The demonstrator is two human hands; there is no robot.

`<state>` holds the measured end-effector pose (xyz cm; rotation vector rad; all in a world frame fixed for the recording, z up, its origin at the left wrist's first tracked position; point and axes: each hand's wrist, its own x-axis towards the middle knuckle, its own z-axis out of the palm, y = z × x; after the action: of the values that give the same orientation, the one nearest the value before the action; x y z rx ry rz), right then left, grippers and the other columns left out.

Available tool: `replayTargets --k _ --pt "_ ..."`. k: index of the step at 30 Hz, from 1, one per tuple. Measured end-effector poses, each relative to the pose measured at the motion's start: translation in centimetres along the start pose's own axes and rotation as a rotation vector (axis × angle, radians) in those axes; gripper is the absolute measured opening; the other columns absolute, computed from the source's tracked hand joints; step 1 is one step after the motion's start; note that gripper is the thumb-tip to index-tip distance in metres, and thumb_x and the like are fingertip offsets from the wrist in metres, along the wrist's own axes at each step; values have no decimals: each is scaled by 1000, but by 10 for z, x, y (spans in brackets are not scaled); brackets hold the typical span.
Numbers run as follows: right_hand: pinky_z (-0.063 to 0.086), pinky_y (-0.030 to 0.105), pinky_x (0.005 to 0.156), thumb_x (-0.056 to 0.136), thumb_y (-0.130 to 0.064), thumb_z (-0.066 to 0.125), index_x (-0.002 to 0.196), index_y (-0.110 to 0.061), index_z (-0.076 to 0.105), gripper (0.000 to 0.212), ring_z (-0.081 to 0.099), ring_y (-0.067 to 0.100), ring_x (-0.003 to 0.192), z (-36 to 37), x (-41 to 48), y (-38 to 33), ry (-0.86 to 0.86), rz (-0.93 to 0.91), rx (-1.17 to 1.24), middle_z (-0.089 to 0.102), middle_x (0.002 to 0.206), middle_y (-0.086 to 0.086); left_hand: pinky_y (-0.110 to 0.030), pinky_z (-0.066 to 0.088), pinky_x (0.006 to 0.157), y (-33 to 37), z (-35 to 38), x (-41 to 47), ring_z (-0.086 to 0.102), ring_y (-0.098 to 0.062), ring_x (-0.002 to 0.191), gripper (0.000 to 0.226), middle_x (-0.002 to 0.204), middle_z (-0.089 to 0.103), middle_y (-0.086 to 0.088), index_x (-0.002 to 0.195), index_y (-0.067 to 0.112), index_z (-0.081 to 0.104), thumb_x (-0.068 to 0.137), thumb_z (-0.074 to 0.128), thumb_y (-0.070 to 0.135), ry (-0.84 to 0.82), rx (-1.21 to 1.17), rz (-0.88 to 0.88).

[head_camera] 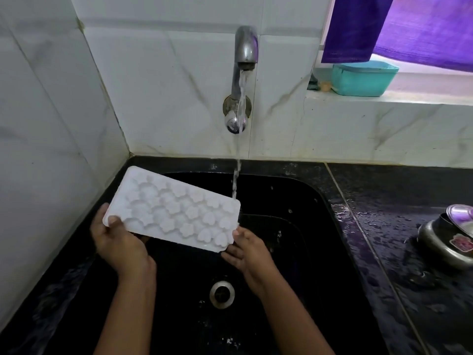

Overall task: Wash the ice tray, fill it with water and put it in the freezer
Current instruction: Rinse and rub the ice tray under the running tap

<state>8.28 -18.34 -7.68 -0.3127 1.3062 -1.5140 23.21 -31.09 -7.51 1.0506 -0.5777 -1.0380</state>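
Here left hand point(116, 242) and right hand point(244, 249) grip the ice tray point(174, 211) corners.

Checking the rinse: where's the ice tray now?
Head view, centre-left: ice tray held by left hand and right hand over the sink, right corner at the tap stream.

Bare left hand point(120, 243), bare right hand point(247, 253)

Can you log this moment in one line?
step: wash | ice tray: held over sink | left hand: grips its left end | right hand: holds its right corner | tap: running, stream at tray's right end
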Motion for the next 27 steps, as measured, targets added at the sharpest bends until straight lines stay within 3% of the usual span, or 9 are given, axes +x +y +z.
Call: replayTargets --k 4,7,10,13,15,17,20,23,27 --pt "52 32 81 100 -9 42 105 -16 59 18 64 19 90 -14 1 -13 136 -30 177 68 102 8 -33 54 61 -1 7 -22 64 -17 95 30 108 63 6 119 32 53 101 37 12 -143 94 -128" --pt "50 31 81 99 -5 42 121 -11 54 26 61 18 93 -39 -1 -28 291 -147 165 63 114 12 -33 51 63 -12 14 -41 63 -17 82 36 112 62 -6 121 27 50 100 34 2 -287 217 -335" --pt "48 27 76 98 -1 42 126 -8 50 30 57 15 89 -64 -9 -49 415 -303 124 60 114 11 -36 51 66 -26 21 -61 62 -21 85 33 121 62 -12 119 24 52 99 36 4 -438 304 -531" --pt "47 24 66 98 -9 45 104 -16 53 13 58 12 81 -80 -19 -65 492 -436 120 61 93 2 -44 50 66 -36 25 -77 57 -31 105 33 134 54 -16 126 17 54 102 35 31 -500 204 -816" --pt "50 22 63 99 -17 45 94 -19 54 11 58 11 79 -84 -23 -70 513 -519 175 61 90 0 -50 49 72 -42 26 -80 48 -38 124 64 143 46 -20 138 11 46 98 29 58 -540 104 -989" --pt "52 18 67 101 -20 41 91 -18 54 17 60 10 89 -84 -23 -72 487 -596 256 62 100 0 -52 50 76 -48 26 -82 49 -40 125 84 141 47 -22 141 8 42 89 29 73 -566 9 -1085" --pt "44 21 88 101 -22 42 93 -15 56 17 51 8 115 -85 -19 -70 404 -601 324 54 121 -5 -47 59 72 -49 28 -84 65 -34 97 66 116 65 -24 129 -2 54 94 42 53 -634 -55 -1101" --pt "48 25 79 99 -19 47 117 -15 53 19 55 10 99 -91 -15 -69 341 -521 324 57 110 -3 -37 61 64 -56 27 -85 72 -28 80 45 103 70 -21 134 -6 49 95 49 16 -571 -163 -1030" --pt "56 26 71 95 -3 51 116 -9 59 23 64 15 86 -97 -13 -58 526 -441 86 67 104 7 -33 60 71 -60 24 -79 70 -25 99 39 118 69 -13 138 11 49 100 42 11 -611 -236 -861"
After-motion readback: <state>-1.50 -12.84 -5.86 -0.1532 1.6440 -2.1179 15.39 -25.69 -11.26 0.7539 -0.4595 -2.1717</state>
